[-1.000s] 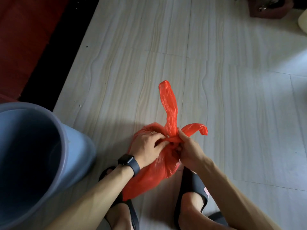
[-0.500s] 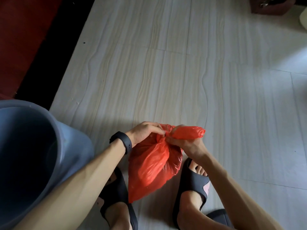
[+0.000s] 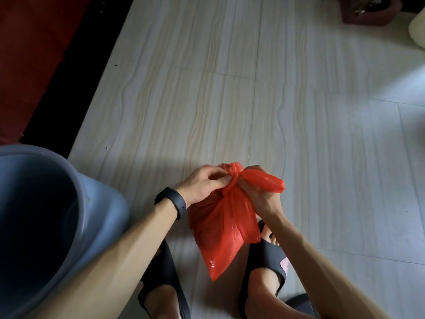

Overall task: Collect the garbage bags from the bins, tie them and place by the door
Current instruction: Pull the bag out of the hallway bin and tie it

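A red plastic garbage bag (image 3: 224, 229) hangs between my two hands above the floor, its neck twisted into a knot at the top. My left hand (image 3: 202, 186), with a dark watch on the wrist, pinches the bag's neck from the left. My right hand (image 3: 259, 194) grips the neck from the right, and a loose red end sticks out past its fingers. A blue-grey bin (image 3: 53, 217) stands at the lower left with no bag visible inside it.
My feet in dark sandals (image 3: 161, 279) stand on the pale tiled floor (image 3: 299, 134) under the bag. A dark red surface with a black strip runs along the left. A brown object (image 3: 368, 12) and a pale rounded thing sit at the top right.
The long upright red handle has been pulled down into the knot. The bag has lifted and hangs lower in front of my feet, with both hands still on its neck.
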`<state>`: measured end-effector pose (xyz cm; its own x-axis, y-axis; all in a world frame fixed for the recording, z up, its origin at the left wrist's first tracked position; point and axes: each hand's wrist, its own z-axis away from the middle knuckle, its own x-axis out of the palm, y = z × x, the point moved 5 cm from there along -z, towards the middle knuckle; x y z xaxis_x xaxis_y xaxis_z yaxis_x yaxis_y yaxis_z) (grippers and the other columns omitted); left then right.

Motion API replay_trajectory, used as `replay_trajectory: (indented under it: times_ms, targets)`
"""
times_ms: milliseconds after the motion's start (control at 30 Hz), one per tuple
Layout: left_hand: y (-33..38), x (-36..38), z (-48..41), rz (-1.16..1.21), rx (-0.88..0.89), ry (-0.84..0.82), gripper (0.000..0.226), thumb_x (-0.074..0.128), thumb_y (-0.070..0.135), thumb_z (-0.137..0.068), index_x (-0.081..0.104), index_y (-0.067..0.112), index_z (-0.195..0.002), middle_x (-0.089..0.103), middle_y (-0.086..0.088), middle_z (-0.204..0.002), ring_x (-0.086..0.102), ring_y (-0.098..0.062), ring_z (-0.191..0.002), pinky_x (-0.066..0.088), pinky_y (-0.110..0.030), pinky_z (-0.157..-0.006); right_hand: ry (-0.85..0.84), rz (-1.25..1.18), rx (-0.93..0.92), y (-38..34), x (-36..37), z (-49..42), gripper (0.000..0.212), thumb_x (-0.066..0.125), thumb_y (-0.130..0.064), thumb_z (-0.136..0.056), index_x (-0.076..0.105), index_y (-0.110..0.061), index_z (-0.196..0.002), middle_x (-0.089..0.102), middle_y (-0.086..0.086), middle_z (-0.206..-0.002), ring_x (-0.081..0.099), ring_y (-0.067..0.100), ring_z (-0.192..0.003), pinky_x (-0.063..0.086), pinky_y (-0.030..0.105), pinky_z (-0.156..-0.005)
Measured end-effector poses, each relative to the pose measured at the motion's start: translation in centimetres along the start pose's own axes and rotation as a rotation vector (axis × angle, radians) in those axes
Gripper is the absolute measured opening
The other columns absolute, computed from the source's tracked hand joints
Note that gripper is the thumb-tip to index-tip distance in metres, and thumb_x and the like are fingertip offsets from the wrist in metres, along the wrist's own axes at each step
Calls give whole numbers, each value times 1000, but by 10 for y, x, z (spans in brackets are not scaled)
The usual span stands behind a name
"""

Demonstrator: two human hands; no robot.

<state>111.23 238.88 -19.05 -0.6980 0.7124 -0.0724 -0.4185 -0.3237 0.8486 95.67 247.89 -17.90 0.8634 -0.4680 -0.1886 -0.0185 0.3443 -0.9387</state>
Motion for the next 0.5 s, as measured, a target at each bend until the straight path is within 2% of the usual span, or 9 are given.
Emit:
replay_trajectory:
  times_ms: [100,167,233,300,400,500]
  targets:
    - [3,-19,4,-203,108,288,7,70,34,-88,72,30,-93,73,13,-99,66,-8,-98,49,-25,-88,4,31,72,0,3,-4,17,81,-36,-80,79,-21,-87,78,-5,-87,74,9,-85,60,32,-74]
    - [10,-23,11,-406,228,406,6,65,38,-89,69,34,-92,73,16,-94,68,-9,-91,53,-29,-81,28,-20,112,3,6,-3,16,79,-39,-81,80,-24,-86,79,-4,-87,75,11,-87,60,34,-77]
    - [18,-22,18,-761,399,522,15,56,44,-91,65,32,-93,71,14,-94,68,-15,-85,52,-35,-71,88,-61,155,4,4,-3,17,77,-44,-77,79,-29,-84,78,-5,-85,75,11,-85,60,35,-77]
    - [19,-24,25,-1083,548,628,20,53,46,-94,63,30,-88,68,10,-85,64,-17,-78,46,-36,-69,157,-79,172,4,-6,-3,20,74,-47,-73,77,-30,-84,78,-5,-83,74,11,-81,59,37,-76]
    - [9,-41,32,-1238,590,677,18,53,41,-96,61,27,-87,62,8,-78,58,-19,-77,41,-38,-73,220,-46,139,4,-23,-1,6,70,-38,-84,76,-39,-84,77,-10,-78,72,5,-73,51,31,-70]
    - [3,-44,36,-1294,526,615,16,54,37,-95,62,26,-87,61,7,-77,58,-20,-79,41,-39,-74,257,3,178,6,-32,3,12,68,-38,-87,73,-47,-82,76,-12,-74,71,3,-69,47,31,-67]
